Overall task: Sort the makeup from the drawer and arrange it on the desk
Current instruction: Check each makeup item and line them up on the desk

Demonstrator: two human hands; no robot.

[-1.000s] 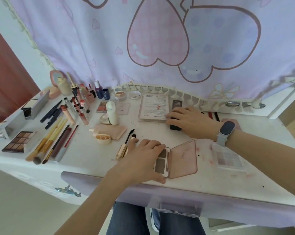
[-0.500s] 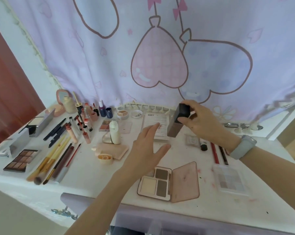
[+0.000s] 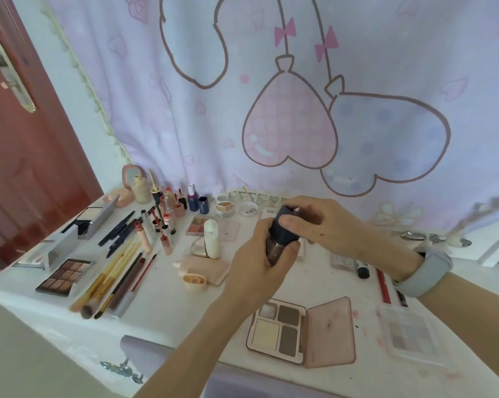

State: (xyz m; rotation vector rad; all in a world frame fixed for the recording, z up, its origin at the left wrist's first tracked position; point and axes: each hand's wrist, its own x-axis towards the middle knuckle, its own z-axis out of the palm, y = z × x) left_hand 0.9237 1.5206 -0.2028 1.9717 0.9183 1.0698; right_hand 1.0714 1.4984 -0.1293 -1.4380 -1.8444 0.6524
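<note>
Desk [image 3: 168,317] is mostly populated. Going left to right: brown eyeshadow palette [image 3: 63,278] at the left edge, then a fanned row of makeup brushes [image 3: 113,280], a cluster of upright lip tubes and small bottles [image 3: 168,208] at the back, and a white bottle [image 3: 212,238] standing beside a peach compact. Centre: left hand [image 3: 259,265] is wrapped around the brown lower body of a small square bottle [image 3: 279,239], held up off the desk; right hand [image 3: 325,225] has fingers curled over its dark cap. Both hands are grasping the same bottle, so it is in the air above the desk's middle, not placed. Below it lies an open four-pan palette [image 3: 279,328] with a pink lid; further right are red pencils [image 3: 384,285] and a pale clear-cased palette [image 3: 411,334]. The step looks like inspecting or re-capping the bottle before sorting it. Next move likely needs the cap seated, then the bottle stood upright with the back-row bottles; a free slot there is hard to judge.
</note>
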